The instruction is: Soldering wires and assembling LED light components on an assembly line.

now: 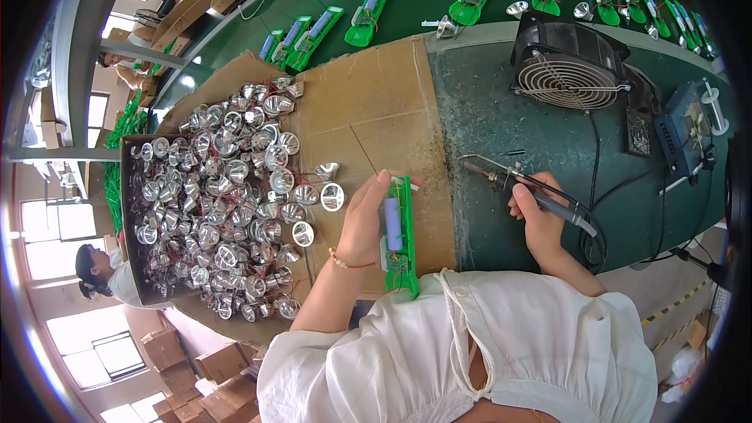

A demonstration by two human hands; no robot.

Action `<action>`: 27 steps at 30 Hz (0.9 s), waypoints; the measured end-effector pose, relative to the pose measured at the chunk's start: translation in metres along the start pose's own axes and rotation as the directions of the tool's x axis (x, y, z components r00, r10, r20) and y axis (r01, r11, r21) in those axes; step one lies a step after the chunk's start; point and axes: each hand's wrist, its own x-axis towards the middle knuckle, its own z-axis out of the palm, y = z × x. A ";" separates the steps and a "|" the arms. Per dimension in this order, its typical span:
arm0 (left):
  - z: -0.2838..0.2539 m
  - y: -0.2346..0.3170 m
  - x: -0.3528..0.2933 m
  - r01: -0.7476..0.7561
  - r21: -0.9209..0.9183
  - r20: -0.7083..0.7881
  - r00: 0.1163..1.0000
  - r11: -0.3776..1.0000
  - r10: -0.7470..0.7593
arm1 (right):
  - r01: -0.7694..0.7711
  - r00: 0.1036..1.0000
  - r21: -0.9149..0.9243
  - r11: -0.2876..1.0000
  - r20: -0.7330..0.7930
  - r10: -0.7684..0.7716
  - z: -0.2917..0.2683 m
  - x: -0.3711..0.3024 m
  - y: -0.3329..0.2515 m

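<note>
My left hand (365, 218) is closed around a green plastic flashlight casing (403, 270), held above the cardboard close to my body. Inside the casing lie a purple battery cell (393, 224) and a small circuit board with thin wires. My right hand (539, 215) grips a soldering iron (549, 204) by its dark handle. The iron's tip points left, over the seam between cardboard and green bench top, apart from the casing. A thin metal tube runs along the iron to its tip. Left of my left hand, several silver reflector cups (332, 197) lie loose.
A large box (139, 266) heaped with wired reflectors stands at the left. A black fan (572, 70) and a blue soldering station (685, 129) stand at the back right, with cables trailing. Green casings (368, 16) line the far belt. Another person (110, 272) is beyond the box.
</note>
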 end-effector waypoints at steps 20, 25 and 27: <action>-0.002 -0.002 -0.017 -0.151 -0.140 0.006 0.988 0.979 0.153 | 0.004 1.000 0.079 0.997 0.006 -0.005 0.000 0.000 -0.002; 0.003 -0.003 -0.028 -0.125 -0.242 -0.112 0.989 0.962 0.100 | -0.019 1.000 0.108 0.994 0.002 0.019 -0.002 -0.005 0.001; 0.002 0.004 -0.031 0.030 -0.234 -0.088 0.995 0.972 -0.052 | -0.018 1.000 0.098 0.995 0.007 0.017 -0.003 -0.002 0.003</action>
